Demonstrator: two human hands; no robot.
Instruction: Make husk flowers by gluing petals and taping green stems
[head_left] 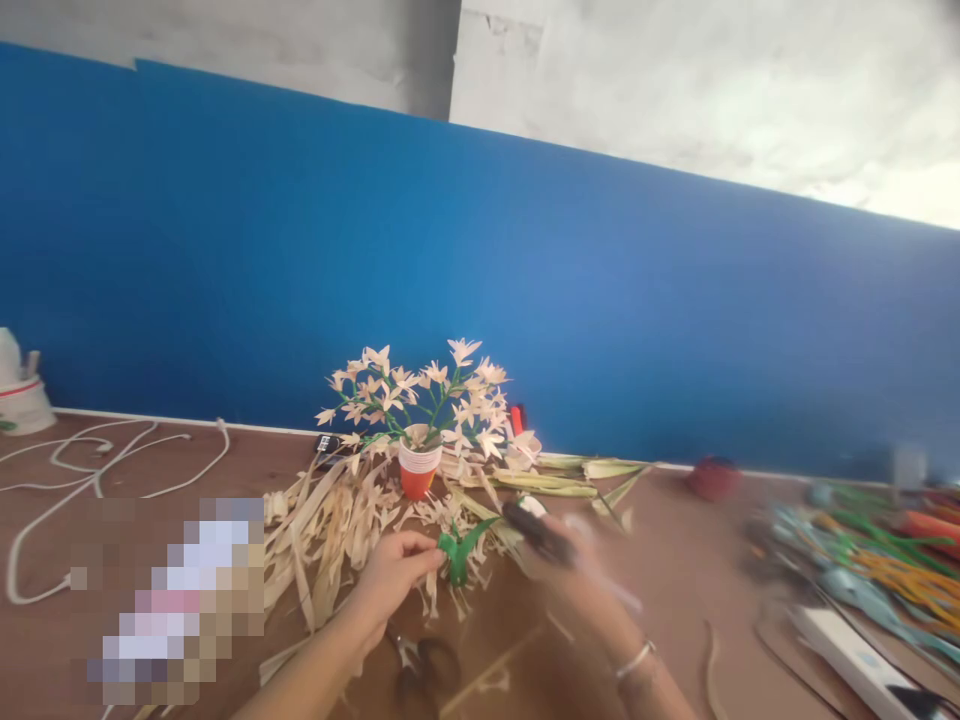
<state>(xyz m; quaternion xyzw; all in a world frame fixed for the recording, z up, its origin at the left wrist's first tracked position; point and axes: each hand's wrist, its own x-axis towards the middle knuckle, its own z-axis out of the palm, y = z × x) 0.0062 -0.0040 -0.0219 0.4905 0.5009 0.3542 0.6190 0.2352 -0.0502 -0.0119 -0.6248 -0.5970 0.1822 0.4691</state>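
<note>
My left hand [394,580] pinches the left edge of a small green leaf-shaped piece [459,552] between thumb and fingers. Blurred by motion, my right hand [574,570] wraps round a dark tool [540,537], whose front end points left toward the green piece; its exact kind is too smeared to tell. Behind the hands stands an orange and white cup [418,470], out of which rise green stems with pale husk flowers [390,392]. Dried corn husk strips [330,535] lie around the cup. Below my hands, scissors [420,665] rest on the brown table.
White cables [97,470] coil at the left, near a white container [26,405]. A pixelated patch covers something at front left. At the right lie a dark red round object [712,478], coloured strands [885,560] and a white power strip [862,660]. A blue panel [525,270] stands behind.
</note>
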